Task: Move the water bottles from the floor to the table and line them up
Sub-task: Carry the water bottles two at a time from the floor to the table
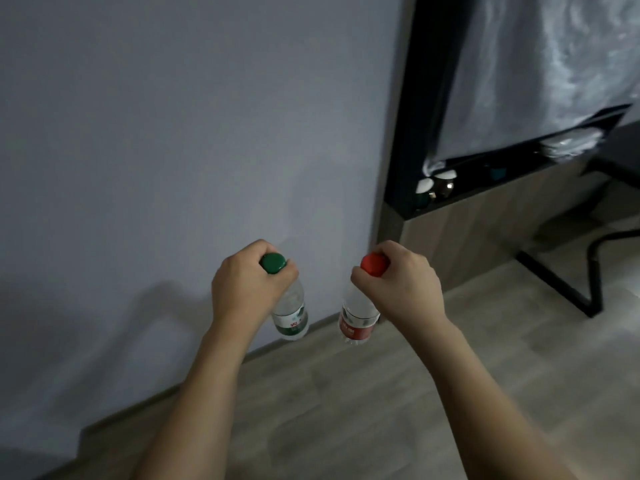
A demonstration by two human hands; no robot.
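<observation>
Head view. Step in hand: transport. Both bottles appear to be off the wood-grain laminate floor and carried, one per hand, low centre of the frame.

The left hand has its grip curled tight around the neck of the clear plastic water bottle with green cap and green label. The cap stands clear above the curled fingers; the body hangs below the grip, tilted down and to the right in the frame, in front of the pale grey wall.

The right hand has its grip curled around the neck of the clear plastic water bottle with red cap and red label. The cap projects at the upper left of the grip; the body hangs below it, tilted down and to the left.

The two bottles are near each other but apart. A shadow lies on the wall at lower left.

A dark counter edge shows at the right of the frame, above black metal legs; its top is largely out of frame.

Next move, as judged: turn right, raise both bottles to the counter, stand them upright side by side. A neck grip lets the body swing, so set the base down squarely before release.
</observation>
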